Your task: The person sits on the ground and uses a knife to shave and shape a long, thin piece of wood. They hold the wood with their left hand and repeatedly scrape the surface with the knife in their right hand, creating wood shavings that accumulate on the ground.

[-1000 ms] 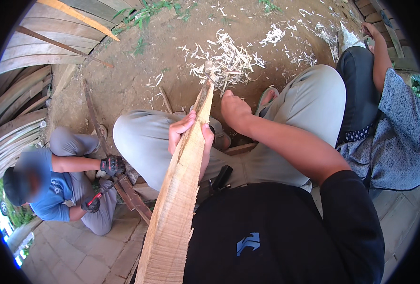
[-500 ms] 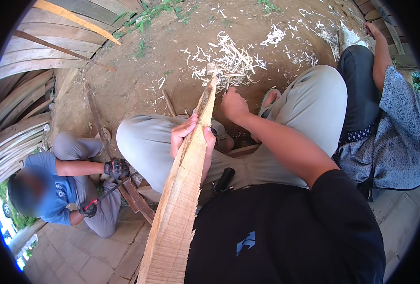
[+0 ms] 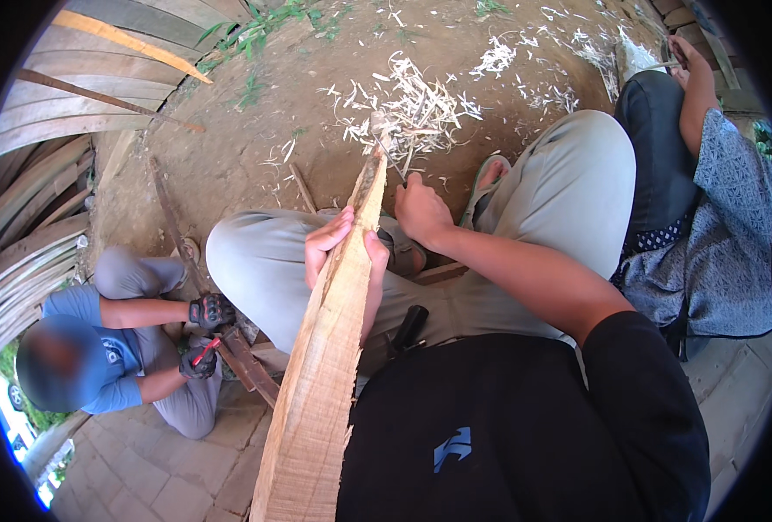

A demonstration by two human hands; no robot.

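Holds a tapered wooden plank (image 3: 312, 391) in the left grip (image 3: 325, 244), closed around the narrower part with fingers over the left edge and thumb along the right. Clasps a thin, knife-like tool (image 3: 398, 170), mostly hidden, in the closed right grip (image 3: 422, 210), just beside the plank's narrow end. Slants the plank from the view's lower border up between grey-trousered knees (image 3: 590, 165), showing a ragged right edge on the wide part. Points the narrow end toward a heap of pale shavings (image 3: 421, 113). Has open dirt ground (image 3: 247, 139) left of the heap. Sits close to a person (image 3: 708, 239) on the right, well apart from a gloved co-worker (image 3: 120, 344) on the left.
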